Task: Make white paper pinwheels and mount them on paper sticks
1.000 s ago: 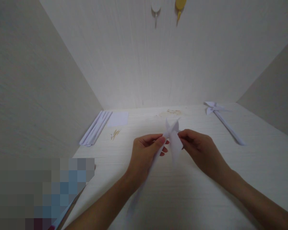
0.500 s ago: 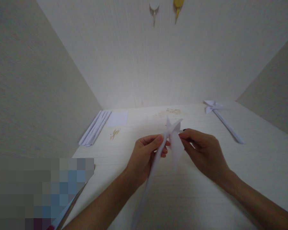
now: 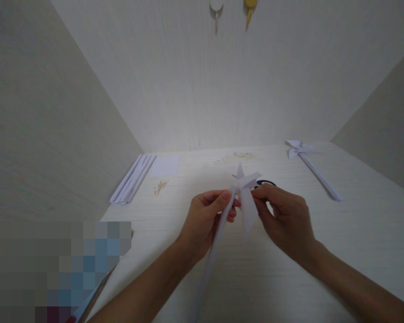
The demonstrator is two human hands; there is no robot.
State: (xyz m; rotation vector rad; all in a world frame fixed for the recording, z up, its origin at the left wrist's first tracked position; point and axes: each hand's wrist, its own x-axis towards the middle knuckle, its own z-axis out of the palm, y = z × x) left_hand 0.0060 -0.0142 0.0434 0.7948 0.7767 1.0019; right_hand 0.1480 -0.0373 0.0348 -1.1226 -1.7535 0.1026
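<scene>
Over the middle of the pale table I hold a white paper pinwheel. My left hand pinches the top of its long paper stick, which slants down toward me. My right hand pinches the blades at the hub from the right. A small dark ring-shaped object lies on the table just behind my right fingers.
A finished white pinwheel lies at the back right. Several folded paper sticks, a white paper square and some toothpicks lie at the back left. Scissors show at the lower left. Walls close in on three sides.
The pinwheel has tilted a little and its stick now points more steeply toward me. My right hand has shifted slightly, uncovering the dark ring behind it.
</scene>
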